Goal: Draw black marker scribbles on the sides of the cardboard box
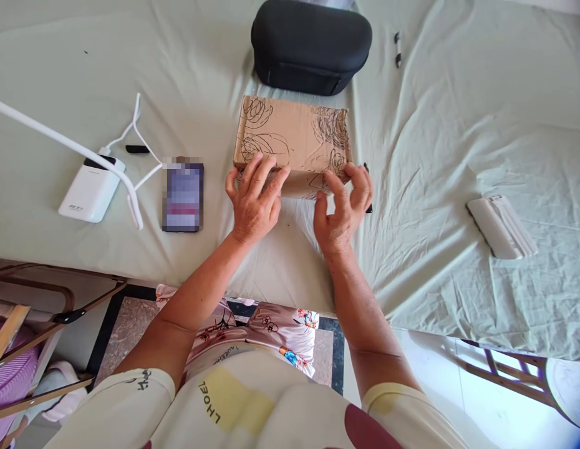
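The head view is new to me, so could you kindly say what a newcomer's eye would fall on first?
Probably the cardboard box with dark scribbles, in the middle of the cloth, with the left hand and right hand at its near edge. Just beyond it sits a bulky black case. Off to the left, a white power bank lies beside a phone with a pixelated screen.

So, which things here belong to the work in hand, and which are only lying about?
Likely in use:
box, with the left hand and right hand at its near edge

Lying about:
case
pen
phone
power bank
cable
white object at right, unclear
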A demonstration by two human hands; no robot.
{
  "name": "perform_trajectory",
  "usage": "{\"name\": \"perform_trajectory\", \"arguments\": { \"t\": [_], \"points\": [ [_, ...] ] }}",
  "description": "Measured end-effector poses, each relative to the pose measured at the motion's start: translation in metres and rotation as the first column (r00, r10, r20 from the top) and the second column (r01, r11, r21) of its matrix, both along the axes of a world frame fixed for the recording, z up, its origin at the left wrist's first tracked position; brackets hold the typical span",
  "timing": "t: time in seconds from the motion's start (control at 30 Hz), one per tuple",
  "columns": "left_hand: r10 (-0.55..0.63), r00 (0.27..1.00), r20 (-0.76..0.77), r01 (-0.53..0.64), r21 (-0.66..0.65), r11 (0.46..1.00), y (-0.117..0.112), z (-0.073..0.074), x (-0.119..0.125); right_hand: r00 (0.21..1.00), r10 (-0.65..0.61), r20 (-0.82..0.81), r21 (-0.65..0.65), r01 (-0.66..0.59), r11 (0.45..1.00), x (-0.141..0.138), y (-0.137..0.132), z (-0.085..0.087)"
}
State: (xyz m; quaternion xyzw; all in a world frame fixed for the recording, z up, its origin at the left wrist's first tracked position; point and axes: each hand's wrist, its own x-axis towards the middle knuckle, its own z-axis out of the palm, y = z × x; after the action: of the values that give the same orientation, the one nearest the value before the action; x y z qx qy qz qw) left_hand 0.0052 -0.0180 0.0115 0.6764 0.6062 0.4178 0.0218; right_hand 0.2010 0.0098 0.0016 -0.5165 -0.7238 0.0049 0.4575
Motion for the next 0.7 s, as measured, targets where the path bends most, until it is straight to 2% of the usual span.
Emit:
{"name": "perform_trajectory", "arguments": {
  "t": [0.1, 0.2, 0.33, 0.4, 0.5, 0.6, 0.7],
  "points": [
    [0.018, 1.0, -0.014, -0.018, 0.013, 1.0, 0.0, -0.001, -0.001, 0.993, -0.038, -0.108, 0.004, 0.039, 0.999, 0.012, 0.008, -0.004],
    [0.04, 0.999, -0.001, -0.04, 0.07, 0.997, 0.0, -0.004, -0.007, 0.983, -0.023, -0.183, -0.005, 0.022, 1.0, 0.014, 0.01, -0.007],
    [0.126, 0.977, 0.174, -0.153, 0.148, 0.977, 0.004, -0.013, -0.022, 0.973, 0.004, -0.231, -0.026, -0.01, 1.0, 0.011, 0.012, -0.011],
    [0.172, 0.94, 0.296, -0.218, 0.13, 0.967, 0.008, -0.02, -0.028, 0.965, 0.01, -0.261, -0.072, -0.029, 0.997, 0.012, 0.016, -0.016],
    [0.209, 0.891, 0.402, -0.227, -0.004, 0.974, 0.017, -0.033, -0.033, 0.967, 0.003, -0.254, -0.181, -0.05, 0.982, 0.018, 0.024, -0.026],
    [0.253, 0.913, 0.321, -0.229, -0.111, 0.967, 0.023, -0.044, -0.035, 0.991, -0.016, -0.133, -0.283, -0.023, 0.959, 0.021, 0.03, -0.036],
    [0.315, 0.929, 0.195, -0.291, -0.141, 0.946, 0.025, -0.049, -0.034, 0.998, -0.06, -0.028, -0.32, 0.048, 0.946, 0.02, 0.032, -0.042]
  ]
}}
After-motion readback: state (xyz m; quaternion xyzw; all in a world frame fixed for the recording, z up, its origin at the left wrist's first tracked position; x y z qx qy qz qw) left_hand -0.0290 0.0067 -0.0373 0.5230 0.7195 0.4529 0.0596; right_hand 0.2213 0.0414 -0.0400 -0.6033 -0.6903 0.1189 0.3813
